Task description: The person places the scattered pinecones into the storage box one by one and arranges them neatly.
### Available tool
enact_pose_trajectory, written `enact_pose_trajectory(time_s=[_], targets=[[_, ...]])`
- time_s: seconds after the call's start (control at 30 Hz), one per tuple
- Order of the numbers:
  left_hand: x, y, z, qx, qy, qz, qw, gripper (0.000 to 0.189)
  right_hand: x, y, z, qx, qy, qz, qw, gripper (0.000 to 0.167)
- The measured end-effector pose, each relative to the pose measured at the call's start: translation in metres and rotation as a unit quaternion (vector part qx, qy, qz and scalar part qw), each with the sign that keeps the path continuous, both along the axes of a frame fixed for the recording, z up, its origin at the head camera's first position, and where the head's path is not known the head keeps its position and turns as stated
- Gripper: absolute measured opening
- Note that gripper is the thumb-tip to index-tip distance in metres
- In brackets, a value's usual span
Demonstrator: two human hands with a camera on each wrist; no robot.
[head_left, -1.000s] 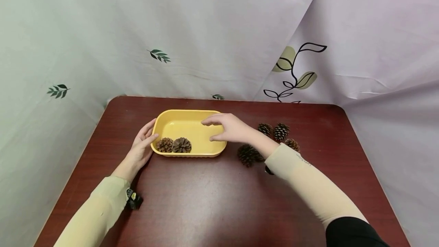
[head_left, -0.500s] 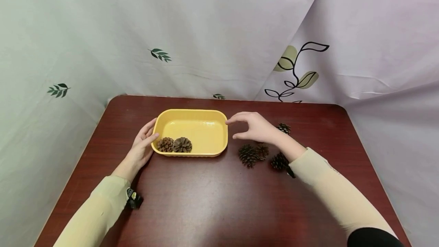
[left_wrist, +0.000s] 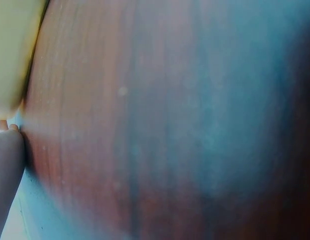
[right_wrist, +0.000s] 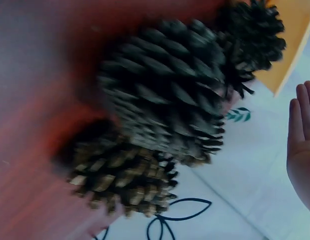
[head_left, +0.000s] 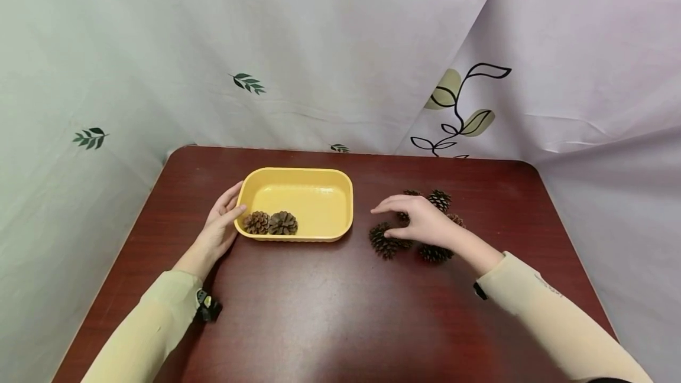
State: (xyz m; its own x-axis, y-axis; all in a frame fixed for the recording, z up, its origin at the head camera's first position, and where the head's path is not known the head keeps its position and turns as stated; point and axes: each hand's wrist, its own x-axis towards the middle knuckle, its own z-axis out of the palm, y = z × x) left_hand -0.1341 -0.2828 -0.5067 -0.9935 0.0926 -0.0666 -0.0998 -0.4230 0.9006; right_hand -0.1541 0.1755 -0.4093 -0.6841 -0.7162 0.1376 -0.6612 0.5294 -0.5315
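A yellow tray lies on the table with two brown pine cones in its near left corner. At the tray's left end, my left hand grips it, thumb over the rim and fingers along the outer wall. My right hand is over a cluster of several pine cones to the right of the tray. Its thumb and fingers are spread apart, holding nothing, and it hides part of the cluster. In the right wrist view a large pine cone fills the middle, with the hand's straight fingers at the right edge.
The dark red-brown table has rounded far corners. A pale curtain with leaf prints hangs right behind its far edge and down both sides. A small black device sits at the left wrist.
My right hand has moved from over the tray's right part, rightward and toward me, to above the pine cones on the table. The left hand and the tray stay in place.
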Motion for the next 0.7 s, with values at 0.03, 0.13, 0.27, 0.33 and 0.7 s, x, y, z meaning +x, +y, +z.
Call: enact_pose_trajectory(time_s=[0.03, 0.13, 0.27, 0.33, 0.7], targets=[[0.0, 0.0, 0.0, -0.002, 0.0, -0.001, 1.0, 0.056, 0.002, 0.002, -0.003, 0.001, 0.002, 0.001, 1.0, 0.046], [0.0, 0.0, 0.001, -0.003, -0.001, -0.004, 1.0, 0.055, 0.007, 0.008, -0.01, 0.003, -0.002, -0.001, 1.0, 0.048], [0.0, -0.001, 0.001, 0.004, 0.0, -0.004, 1.0, 0.055, 0.013, 0.014, -0.02, 0.003, -0.004, -0.004, 1.0, 0.051], [0.0, -0.001, 0.0, 0.005, 0.001, -0.004, 1.0, 0.054, 0.016, 0.016, -0.025, 0.001, 0.0, -0.006, 1.0, 0.053], [0.0, 0.0, -0.001, 0.01, 0.003, -0.003, 0.9999, 0.052, 0.026, 0.021, -0.044, -0.01, 0.055, 0.001, 0.9985, 0.063]])
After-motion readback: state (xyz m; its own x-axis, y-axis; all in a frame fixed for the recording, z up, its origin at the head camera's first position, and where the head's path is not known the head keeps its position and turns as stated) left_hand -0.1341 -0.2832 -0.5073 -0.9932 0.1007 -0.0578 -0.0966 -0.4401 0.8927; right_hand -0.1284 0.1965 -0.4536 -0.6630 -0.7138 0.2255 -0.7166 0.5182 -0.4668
